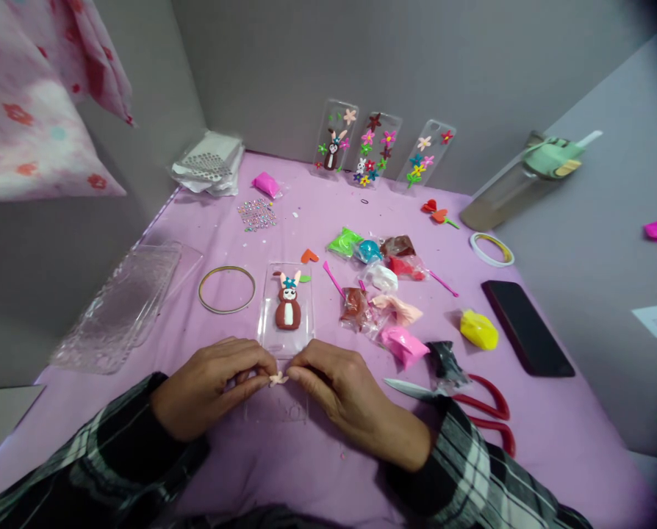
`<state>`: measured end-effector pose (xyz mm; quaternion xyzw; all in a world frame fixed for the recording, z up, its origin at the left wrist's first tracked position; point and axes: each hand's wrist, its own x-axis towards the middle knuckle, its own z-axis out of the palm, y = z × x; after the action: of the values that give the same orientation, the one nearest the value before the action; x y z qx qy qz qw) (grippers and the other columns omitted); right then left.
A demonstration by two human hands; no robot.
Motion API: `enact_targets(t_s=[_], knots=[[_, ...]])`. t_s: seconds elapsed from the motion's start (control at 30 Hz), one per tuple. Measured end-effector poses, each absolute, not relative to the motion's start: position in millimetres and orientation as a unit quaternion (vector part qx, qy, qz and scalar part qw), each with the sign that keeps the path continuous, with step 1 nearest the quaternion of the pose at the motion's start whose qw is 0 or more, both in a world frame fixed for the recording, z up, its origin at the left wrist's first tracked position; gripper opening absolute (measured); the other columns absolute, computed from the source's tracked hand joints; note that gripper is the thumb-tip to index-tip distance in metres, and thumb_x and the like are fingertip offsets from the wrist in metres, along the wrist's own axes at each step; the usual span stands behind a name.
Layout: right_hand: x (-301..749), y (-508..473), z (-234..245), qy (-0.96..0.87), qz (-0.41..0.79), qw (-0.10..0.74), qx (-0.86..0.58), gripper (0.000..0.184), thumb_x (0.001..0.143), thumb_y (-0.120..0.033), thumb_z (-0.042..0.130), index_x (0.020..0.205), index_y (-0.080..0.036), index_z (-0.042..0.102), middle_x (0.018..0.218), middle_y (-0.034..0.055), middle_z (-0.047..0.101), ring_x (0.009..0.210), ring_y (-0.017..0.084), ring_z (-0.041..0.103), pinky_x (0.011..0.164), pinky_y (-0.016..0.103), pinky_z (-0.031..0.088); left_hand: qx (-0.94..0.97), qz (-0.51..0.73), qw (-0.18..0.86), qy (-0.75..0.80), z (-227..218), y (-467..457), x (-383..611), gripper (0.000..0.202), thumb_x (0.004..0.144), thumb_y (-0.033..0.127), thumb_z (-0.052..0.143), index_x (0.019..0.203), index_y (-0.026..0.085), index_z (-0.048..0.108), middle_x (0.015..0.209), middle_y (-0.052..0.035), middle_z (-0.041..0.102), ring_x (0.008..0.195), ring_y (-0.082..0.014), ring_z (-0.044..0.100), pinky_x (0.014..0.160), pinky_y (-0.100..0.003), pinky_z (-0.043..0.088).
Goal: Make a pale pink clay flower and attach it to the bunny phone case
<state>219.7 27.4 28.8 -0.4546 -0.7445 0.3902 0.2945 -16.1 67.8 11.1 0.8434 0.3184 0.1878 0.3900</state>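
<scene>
Near the front of the table (554, 441), the left hand (212, 386) and right hand (350, 400) both pinch a small clay flower (278, 379) between them; the phone case (287, 308) lies just beyond, lengthwise near-to-far.

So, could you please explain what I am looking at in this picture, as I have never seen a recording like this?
There is no machine here. One camera sits on a person's head and looks forward and down, so the two bare hands in checked sleeves are that person's own. The left hand and the right hand meet in the middle, and their fingers pinch a small pale clay flower. Just beyond it, a clear plastic phone case with a brown clay bunny lies on the purple tablecloth. To the right are small bags of coloured clay, red-handled scissors and a black phone. Three decorated clear cases lean against the grey back wall.
</scene>
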Motion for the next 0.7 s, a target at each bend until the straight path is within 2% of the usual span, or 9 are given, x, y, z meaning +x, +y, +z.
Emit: enact_targets(t_s=[0.27,0.47,0.57,0.67,0.7], knots=[[220,28,27,-0.75,0.378,0.289,-0.459,0.023,0.105,-0.027,0.053,0.089,-0.016,0.067,0.082,0.0018,0.065,0.073,0.013,0.058,0.068,0.025,0.045,0.86,0.194,0.34,0.327,7,69,-16,0.014,0.102,0.027,0.052,0.099,0.024,0.065,0.088,0.0006,0.069,0.079,-0.0155,0.063,0.072,-0.027,0.049],[220,28,29,-0.756,0.372,0.284,-0.459,0.023,0.105,-0.026,0.052,0.089,-0.017,0.066,0.081,0.0016,0.064,0.072,0.013,0.057,0.067,0.024,0.045,0.852,0.241,0.303,0.352,11,71,-15,0.016,0.102,0.026,0.051,0.096,0.022,0.065,0.081,0.0021,0.066,0.071,-0.0127,0.062,0.067,-0.024,0.048],[221,27,28,-0.758,0.375,0.282,-0.454,0.022,0.105,-0.027,0.051,0.092,-0.017,0.066,0.084,0.0022,0.065,0.074,0.013,0.059,0.068,0.024,0.046,0.839,0.293,0.266,0.373,19,71,-13,0.022,0.1,0.027,0.054,0.08,0.022,0.058,0.067,0.0051,0.056,0.059,-0.0106,0.053,0.058,-0.023,0.042],[222,27,27,-0.762,0.365,0.278,-0.456,0.023,0.105,-0.03,0.052,0.091,-0.017,0.065,0.084,0.0023,0.065,0.074,0.013,0.059,0.069,0.025,0.046,0.832,0.33,0.226,0.384,26,69,-17,0.039,0.098,0.022,0.055,0.063,0.022,0.039,0.057,0.0069,0.036,0.048,-0.0089,0.038,0.05,-0.025,0.034],[222,27,26,-0.764,0.359,0.277,-0.459,0.023,0.104,-0.03,0.053,0.089,-0.017,0.064,0.083,0.0021,0.064,0.073,0.013,0.058,0.069,0.024,0.045,0.833,0.332,0.223,0.382,27,68,-21,0.041,0.098,0.019,0.053,0.061,0.021,0.036,0.056,0.0067,0.035,0.048,-0.0088,0.037,0.049,-0.025,0.032]])
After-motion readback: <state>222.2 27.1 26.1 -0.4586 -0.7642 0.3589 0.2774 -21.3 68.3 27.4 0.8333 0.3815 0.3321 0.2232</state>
